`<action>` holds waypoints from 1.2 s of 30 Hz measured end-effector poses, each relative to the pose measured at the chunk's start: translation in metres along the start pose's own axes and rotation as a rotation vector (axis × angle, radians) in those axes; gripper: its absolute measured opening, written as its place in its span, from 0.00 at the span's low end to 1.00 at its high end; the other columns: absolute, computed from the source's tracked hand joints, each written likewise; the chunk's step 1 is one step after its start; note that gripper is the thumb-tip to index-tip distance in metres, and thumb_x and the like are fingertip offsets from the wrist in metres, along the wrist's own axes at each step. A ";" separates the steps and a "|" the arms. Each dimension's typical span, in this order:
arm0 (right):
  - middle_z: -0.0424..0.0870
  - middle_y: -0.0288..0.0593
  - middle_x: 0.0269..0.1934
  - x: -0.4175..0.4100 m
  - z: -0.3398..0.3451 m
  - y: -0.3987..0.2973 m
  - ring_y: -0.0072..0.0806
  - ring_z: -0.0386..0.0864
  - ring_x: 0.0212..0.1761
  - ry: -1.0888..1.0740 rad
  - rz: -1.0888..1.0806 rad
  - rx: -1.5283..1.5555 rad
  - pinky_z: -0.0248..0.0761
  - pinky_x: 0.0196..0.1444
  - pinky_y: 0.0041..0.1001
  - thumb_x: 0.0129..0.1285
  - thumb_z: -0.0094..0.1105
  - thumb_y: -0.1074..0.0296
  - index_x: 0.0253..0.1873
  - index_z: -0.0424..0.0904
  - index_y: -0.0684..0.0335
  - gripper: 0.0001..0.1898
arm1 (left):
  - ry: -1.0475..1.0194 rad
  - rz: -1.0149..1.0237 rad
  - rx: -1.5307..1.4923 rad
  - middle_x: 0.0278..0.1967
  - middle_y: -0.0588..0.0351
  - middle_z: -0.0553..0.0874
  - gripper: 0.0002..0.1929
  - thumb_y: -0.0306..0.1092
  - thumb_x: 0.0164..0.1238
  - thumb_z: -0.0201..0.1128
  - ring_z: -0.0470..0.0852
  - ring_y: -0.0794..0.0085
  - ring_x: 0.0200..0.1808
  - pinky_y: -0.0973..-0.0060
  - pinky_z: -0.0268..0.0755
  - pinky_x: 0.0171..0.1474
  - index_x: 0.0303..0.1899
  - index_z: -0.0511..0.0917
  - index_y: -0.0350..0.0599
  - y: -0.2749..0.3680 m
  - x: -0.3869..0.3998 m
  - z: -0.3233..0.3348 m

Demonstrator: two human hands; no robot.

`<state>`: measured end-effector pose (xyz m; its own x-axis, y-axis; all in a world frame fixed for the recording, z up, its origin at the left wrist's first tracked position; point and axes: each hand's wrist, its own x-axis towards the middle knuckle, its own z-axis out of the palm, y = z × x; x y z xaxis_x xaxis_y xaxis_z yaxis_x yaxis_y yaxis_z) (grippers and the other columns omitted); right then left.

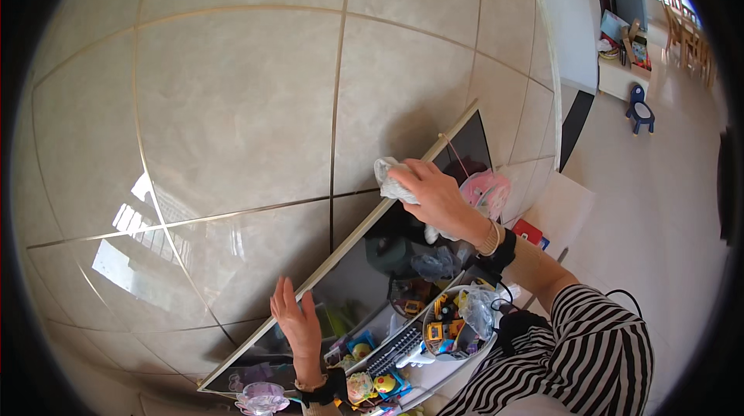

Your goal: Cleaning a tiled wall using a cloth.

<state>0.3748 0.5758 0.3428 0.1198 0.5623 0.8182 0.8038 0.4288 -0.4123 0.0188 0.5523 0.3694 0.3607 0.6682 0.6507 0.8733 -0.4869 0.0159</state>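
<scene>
My right hand (433, 198) presses a crumpled white cloth (395, 180) onto the top edge of a flat, glossy black-screened panel, apparently a television (372, 230), with a pale frame. Part of the cloth is hidden under the fingers. Farther along the same frame, my left hand (297, 317) rests at the edge with thumb and fingers spread, holding nothing. Below my right wrist, a pink item (488, 189) stands by the screen. A round basket (459, 323) of yellow toy vehicles and a clear plastic bag (481, 311) sits on the stand before the screen, which mirrors them.
Large glossy tiles cover the wall (232, 113) behind the panel. Along the stand lie a black keyboard (395, 352), a white toy airplane (415, 355) and a yellow toy (385, 383). A small blue chair (640, 110) and a laden white cabinet (622, 80) stand across the floor.
</scene>
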 end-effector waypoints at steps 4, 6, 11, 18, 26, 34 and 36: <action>0.76 0.47 0.59 -0.011 0.024 -0.030 0.49 0.78 0.57 -0.005 0.087 0.096 0.77 0.55 0.40 0.49 0.70 0.74 0.63 0.71 0.52 0.33 | -0.041 -0.032 0.066 0.61 0.40 0.76 0.23 0.33 0.70 0.61 0.72 0.45 0.63 0.46 0.58 0.70 0.62 0.70 0.34 -0.009 -0.008 0.027; 0.76 0.47 0.57 -0.016 0.053 -0.059 0.48 0.80 0.55 -0.072 -0.002 0.197 0.79 0.50 0.38 0.52 0.68 0.73 0.60 0.71 0.51 0.29 | -0.019 -0.040 0.088 0.60 0.42 0.76 0.23 0.34 0.69 0.62 0.73 0.47 0.64 0.45 0.56 0.71 0.62 0.70 0.34 -0.007 -0.008 0.036; 0.78 0.43 0.51 -0.014 0.056 -0.076 0.45 0.81 0.49 -0.200 -0.127 0.206 0.79 0.43 0.36 0.55 0.65 0.71 0.57 0.72 0.51 0.24 | 0.002 -0.057 0.218 0.62 0.38 0.73 0.31 0.29 0.62 0.64 0.70 0.43 0.66 0.44 0.54 0.73 0.66 0.65 0.32 -0.003 -0.014 0.040; 0.77 0.46 0.56 -0.005 -0.012 0.009 0.49 0.81 0.50 0.070 0.093 -0.076 0.78 0.49 0.39 0.47 0.66 0.79 0.58 0.74 0.56 0.29 | -0.012 -0.052 0.157 0.67 0.37 0.69 0.39 0.26 0.56 0.64 0.63 0.42 0.72 0.44 0.49 0.75 0.71 0.60 0.34 0.006 -0.018 0.033; 0.74 0.52 0.60 -0.021 0.067 -0.109 0.47 0.82 0.50 -0.222 -0.126 0.128 0.82 0.42 0.38 0.48 0.68 0.75 0.65 0.67 0.59 0.36 | 0.024 -0.058 0.139 0.68 0.36 0.68 0.41 0.30 0.53 0.65 0.62 0.42 0.73 0.44 0.47 0.76 0.71 0.60 0.31 0.008 -0.015 0.033; 0.76 0.47 0.56 -0.009 0.079 -0.128 0.47 0.83 0.46 -0.483 -0.216 0.378 0.81 0.40 0.39 0.50 0.69 0.73 0.59 0.70 0.57 0.29 | 0.040 -0.056 0.162 0.69 0.36 0.68 0.41 0.31 0.52 0.66 0.62 0.42 0.73 0.45 0.47 0.76 0.71 0.60 0.32 0.004 -0.019 0.041; 0.76 0.45 0.55 0.024 0.047 -0.113 0.47 0.83 0.46 -0.367 -0.352 0.318 0.81 0.41 0.37 0.49 0.68 0.75 0.58 0.72 0.56 0.28 | 0.022 -0.047 0.158 0.68 0.37 0.68 0.42 0.29 0.53 0.64 0.61 0.42 0.73 0.45 0.46 0.76 0.72 0.58 0.32 0.005 -0.018 0.042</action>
<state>0.2595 0.5735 0.3902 -0.3767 0.5316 0.7586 0.5378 0.7923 -0.2881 0.0304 0.5609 0.3258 0.3122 0.6749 0.6686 0.9304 -0.3594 -0.0716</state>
